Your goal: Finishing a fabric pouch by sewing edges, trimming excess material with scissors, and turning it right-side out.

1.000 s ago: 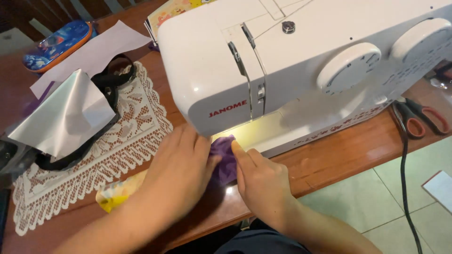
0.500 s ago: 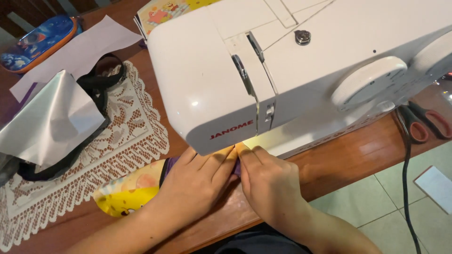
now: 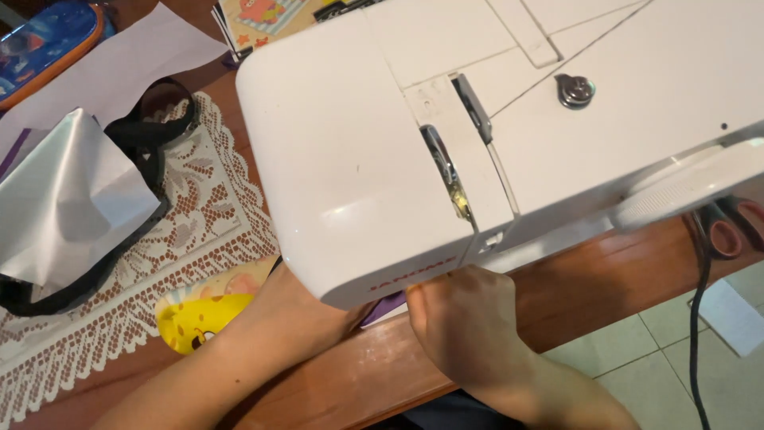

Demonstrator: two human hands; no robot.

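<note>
Lace doily [image 3: 119, 318], cream, covers far left of wooden tabletop [image 3: 382, 374]. On it: crumpled silver-grey sheet [image 3: 68, 199] with black strap [image 3: 151, 143] looping around and under it. Blue pencil case [image 3: 44, 40] at top left corner, white paper [image 3: 119, 72] beside it. Yellow cartoon-print item [image 3: 199, 318] lies at doily's near edge, just beside the left forearm.

Left hand [image 3: 318, 306] reaches under the front end of the white sewing machine [image 3: 382, 159]; fingers hidden by the housing, so cannot tell if open or gripping. Purple fabric [image 3: 386, 306] shows as a small sliver between the two hands, right at the lower edge of the machine head, mostly hidden beneath it.

Right hand [image 3: 465, 318] sits just right of the fabric, knuckles up, fingers curled inward and tucked at the machine's underside; appears to touch the fabric, but whether it pinches it cannot be told.

Machine fills upper centre and right; metal thread take-up slot [image 3: 442, 163] on its face, round silver bobbin pin [image 3: 574, 90] on top, white dial [image 3: 684, 187] at right. Sticker sheet [image 3: 270, 16] peeks out behind the machine at top.

Far right: red-handled scissors [image 3: 728, 231] on tabletop, partly under the dial; black power cord [image 3: 699, 318] hangs down past the table edge. Tile floor [image 3: 652, 374] below, white paper scrap [image 3: 736, 314] on it.
</note>
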